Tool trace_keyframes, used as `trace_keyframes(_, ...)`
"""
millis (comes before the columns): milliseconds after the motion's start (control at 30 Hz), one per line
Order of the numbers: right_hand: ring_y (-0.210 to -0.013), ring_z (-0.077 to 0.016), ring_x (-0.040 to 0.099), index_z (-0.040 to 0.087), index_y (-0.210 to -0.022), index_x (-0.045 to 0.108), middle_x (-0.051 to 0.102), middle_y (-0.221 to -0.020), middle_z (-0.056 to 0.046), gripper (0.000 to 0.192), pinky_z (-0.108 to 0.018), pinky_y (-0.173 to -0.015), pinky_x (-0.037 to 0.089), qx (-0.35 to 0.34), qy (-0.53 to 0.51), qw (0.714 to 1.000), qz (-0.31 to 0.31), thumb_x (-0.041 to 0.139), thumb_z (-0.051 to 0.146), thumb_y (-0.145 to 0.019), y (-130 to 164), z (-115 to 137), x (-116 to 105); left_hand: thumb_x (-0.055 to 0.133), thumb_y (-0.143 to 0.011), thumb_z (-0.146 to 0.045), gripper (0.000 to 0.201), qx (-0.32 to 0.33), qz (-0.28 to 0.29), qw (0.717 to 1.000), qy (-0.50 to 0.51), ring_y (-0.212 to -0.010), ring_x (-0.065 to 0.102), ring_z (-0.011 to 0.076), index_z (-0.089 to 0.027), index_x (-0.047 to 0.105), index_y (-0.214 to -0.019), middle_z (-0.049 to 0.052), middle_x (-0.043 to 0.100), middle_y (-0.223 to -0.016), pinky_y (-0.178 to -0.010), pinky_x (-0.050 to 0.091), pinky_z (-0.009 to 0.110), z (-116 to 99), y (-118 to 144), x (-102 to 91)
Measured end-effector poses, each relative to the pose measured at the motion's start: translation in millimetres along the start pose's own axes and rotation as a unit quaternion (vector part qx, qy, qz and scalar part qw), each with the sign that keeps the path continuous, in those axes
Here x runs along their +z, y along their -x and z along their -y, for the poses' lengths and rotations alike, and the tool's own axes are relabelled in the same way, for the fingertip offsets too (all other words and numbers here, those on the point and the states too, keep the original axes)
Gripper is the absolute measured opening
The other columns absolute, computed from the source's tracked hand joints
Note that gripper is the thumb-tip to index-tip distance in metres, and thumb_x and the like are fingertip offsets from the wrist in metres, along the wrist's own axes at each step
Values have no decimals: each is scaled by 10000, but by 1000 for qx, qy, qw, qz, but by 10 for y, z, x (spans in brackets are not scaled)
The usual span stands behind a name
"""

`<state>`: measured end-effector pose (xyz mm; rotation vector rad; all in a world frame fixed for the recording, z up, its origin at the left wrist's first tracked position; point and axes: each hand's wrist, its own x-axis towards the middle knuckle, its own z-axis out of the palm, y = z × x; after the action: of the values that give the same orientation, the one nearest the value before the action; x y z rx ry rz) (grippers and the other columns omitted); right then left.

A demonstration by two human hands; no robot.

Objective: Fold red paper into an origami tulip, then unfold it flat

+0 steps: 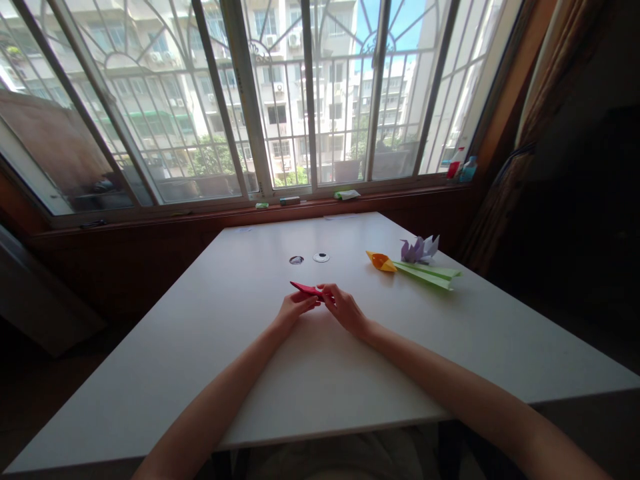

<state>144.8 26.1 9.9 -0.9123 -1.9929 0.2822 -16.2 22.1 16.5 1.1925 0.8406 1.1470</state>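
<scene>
A folded red paper piece [306,289] is pinched between the fingertips of the left hand [295,308] and right hand [344,309], just above the white table [200,347]. No writing can be read.

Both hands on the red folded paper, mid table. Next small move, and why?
Probably press the next crease flat. The left hand and right hand both pinch the narrow red folded paper just above the white table, its pointed end free toward the left. Finished-looking orange, green and purple folds lie to the right.

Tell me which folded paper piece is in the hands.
The red paper piece, pinched between both hands; the orange, purple and green ones lie apart, to the right.
</scene>
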Motion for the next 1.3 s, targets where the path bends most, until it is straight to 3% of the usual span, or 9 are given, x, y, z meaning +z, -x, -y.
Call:
trace_keyframes(133, -809, -163, 561, 204, -878, 496, 594, -915, -61, 121, -294, -704, 458, -35, 39, 998, -38, 389, 166, -835, -10, 10, 0, 681, -615, -318, 366, -3, 3, 1000, -4, -839, 604, 204, -114, 637, -915, 106, 656, -919, -839, 433, 367, -19, 10, 19)
trace_keyframes(333, -842, -178, 521, 207, -861, 553, 584, -878, -62, 125, -295, -701, 447, -85, 111, 990, -37, 448, 155, -818, -21, 45, -43, 689, -605, -321, 356, -16, -8, 1000, -22, -747, 620, 188, -106, 641, -886, 100, 661, -887, -817, 449, 372, -4, -2, 24)
trace_keyframes(667, -731, -174, 490, 200, -727, 578, 576, -762, -57, 174, -308, -679, 387, -85, 170, 981, -49, 443, 219, -835, -25, 59, -57, 685, -597, -360, 356, -16, -4, 999, -52, -704, 624, 184, -118, 650, -855, 107, 666, -866, -735, 476, 329, 6, -8, 38)
trace_keyframes(1000, -679, -154, 509, 197, -661, 577, 580, -681, -22, 152, -296, -671, 390, -6, 62, 994, -93, 497, 197, -790, -49, 51, -39, 663, -623, -335, 336, 20, 23, 997, -69, -728, 605, 183, -115, 643, -877, 102, 661, -856, -715, 463, 318, 40, -20, 42)
trace_keyframes(1300, -620, -139, 518, 187, -641, 598, 569, -638, -19, 160, -267, -609, 411, 28, -23, 995, -88, 519, 234, -771, -72, 36, -71, 608, -665, -296, 260, 69, 26, 991, -110, -833, 587, 206, -148, 645, -876, 69, 661, -868, -769, 432, 308, 62, -34, 23)
